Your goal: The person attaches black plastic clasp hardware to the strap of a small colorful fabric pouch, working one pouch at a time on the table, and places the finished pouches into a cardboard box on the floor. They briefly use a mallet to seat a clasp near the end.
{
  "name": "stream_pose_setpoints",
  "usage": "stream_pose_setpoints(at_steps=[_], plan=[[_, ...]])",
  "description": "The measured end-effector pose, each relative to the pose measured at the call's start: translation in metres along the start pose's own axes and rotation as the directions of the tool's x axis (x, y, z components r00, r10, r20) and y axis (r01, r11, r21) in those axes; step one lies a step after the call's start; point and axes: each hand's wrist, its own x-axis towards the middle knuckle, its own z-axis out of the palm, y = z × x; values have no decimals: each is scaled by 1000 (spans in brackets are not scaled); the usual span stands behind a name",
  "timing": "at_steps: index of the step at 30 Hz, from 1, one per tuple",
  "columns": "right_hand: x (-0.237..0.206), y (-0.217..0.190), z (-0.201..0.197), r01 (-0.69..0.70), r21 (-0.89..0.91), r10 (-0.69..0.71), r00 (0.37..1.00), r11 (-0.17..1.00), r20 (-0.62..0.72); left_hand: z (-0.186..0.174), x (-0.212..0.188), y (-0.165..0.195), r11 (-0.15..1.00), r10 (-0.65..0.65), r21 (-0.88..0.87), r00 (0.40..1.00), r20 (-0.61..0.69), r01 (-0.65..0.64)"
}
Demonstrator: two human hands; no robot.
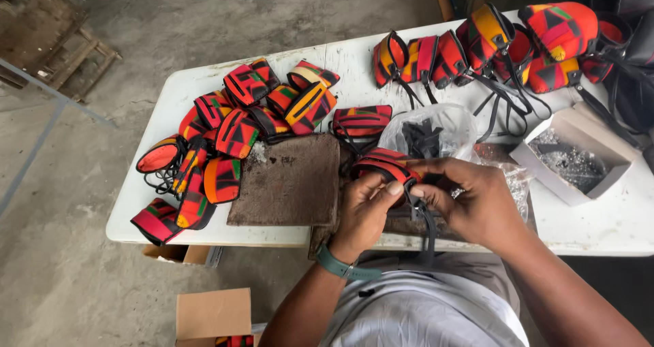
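Both hands meet at the near worktop (599,228) edge: left hand (364,211) steadies a patterned pouch (385,166) while right hand (470,200) pinches its black strap (426,217), held close for fiddly work; finished pouches (231,125) sit piled left.

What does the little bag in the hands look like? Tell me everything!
The small pouch looks like patterned cloth, with red, orange and black stripes and a black edge. A black strap hangs from it. It is held just above the near edge of the white table, over a brown mat. The left hand and right hand pinch it where the strap joins.
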Motion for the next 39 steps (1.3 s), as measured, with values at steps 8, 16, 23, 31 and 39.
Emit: stream_pose_setpoints(at_steps=[8, 16, 23, 31, 39], plan=[[-2, -31, 2, 165, -11, -165, 985, 986, 41, -12, 5, 21, 974, -8, 227, 999, 54, -4], [-40, -20, -28, 393, -12, -386, 908, 919, 161, -45, -45, 101, 946, -229, 282, 945, 235, 159], [-36, 67, 53, 379, -532, -280, 924, 757, 261, -63, -93, 147, 830, -536, 319, 812, 231, 457], [-31, 85, 64, 186, -642, -115, 982, 744, 151, -75, -110, 92, 758, -614, 438, 755, 229, 484], [-94, 6, 62, 589, 169, -590, 655, 790, 472, -98, -113, 30, 708, -701, 123, 670, 245, 696]])
